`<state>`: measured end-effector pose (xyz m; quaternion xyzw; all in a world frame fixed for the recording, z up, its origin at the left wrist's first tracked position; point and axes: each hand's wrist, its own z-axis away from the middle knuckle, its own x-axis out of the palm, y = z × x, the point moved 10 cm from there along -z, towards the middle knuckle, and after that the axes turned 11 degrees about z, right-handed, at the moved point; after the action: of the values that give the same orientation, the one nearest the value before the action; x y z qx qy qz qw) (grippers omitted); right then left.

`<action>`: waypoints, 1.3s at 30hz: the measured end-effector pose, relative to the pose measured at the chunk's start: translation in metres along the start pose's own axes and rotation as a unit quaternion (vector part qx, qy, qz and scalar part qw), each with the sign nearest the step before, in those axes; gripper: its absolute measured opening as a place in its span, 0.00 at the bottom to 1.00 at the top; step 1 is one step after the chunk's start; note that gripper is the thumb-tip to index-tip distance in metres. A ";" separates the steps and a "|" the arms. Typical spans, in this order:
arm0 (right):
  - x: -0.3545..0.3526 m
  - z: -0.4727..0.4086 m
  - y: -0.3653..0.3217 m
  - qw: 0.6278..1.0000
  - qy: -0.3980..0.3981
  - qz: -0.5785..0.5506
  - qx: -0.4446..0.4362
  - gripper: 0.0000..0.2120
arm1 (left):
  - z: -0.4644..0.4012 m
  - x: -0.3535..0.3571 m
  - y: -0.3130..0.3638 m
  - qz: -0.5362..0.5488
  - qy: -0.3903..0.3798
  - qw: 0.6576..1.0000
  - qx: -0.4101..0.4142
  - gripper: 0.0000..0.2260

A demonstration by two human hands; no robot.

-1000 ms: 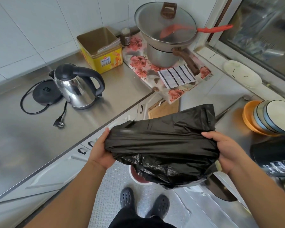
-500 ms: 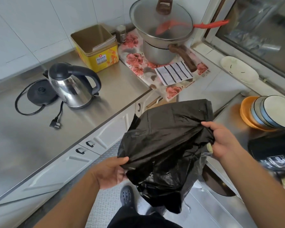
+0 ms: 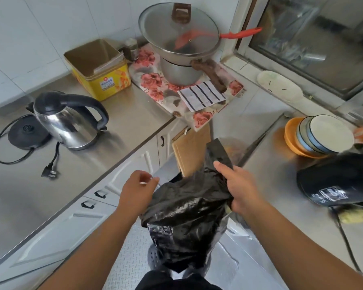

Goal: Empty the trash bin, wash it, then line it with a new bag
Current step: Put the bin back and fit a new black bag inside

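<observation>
Since half a second ago the black bag [image 3: 189, 208] has dropped lower and bunched narrower, and the left hand [image 3: 135, 190] has risen to its upper left edge. It hangs in the floor gap between the two counters, over the person's shoes, with one flap sticking up past the right thumb toward the wooden board [image 3: 190, 149]. The steel counter's [image 3: 105, 164] edge runs diagonally just left of the left hand, and the right counter's [image 3: 281, 185] edge lies close beside the right hand [image 3: 239, 186], so the corridor for the bag is narrow. Both forearms reach forward and inward. The right hand's fingers are curled round a gathered fold of plastic. The left hand's fingers are bent at the bag's edge; whether they pinch it cannot be told. A kettle [image 3: 68, 122] stands well away on the left counter.
</observation>
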<state>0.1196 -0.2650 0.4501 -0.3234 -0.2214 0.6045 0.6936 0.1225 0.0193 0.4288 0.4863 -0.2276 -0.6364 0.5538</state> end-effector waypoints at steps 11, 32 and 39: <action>0.028 0.012 -0.008 0.980 -0.061 0.132 -0.138 0.09 | 0.051 0.089 0.067 0.259 -0.149 0.948 -0.110 0.09; -0.018 -0.009 -0.007 0.977 0.083 0.161 -0.113 0.07 | 0.034 0.071 0.045 0.535 -0.147 0.802 -0.222 0.13; -0.005 -0.016 0.019 0.997 0.030 -0.067 0.033 0.07 | 0.028 0.056 0.035 0.334 -0.188 0.909 -0.165 0.21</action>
<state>0.1166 -0.2719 0.4256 -0.3030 -0.2009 0.5539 0.7490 0.1200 -0.0499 0.4493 0.1550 -0.3685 -0.5227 0.7530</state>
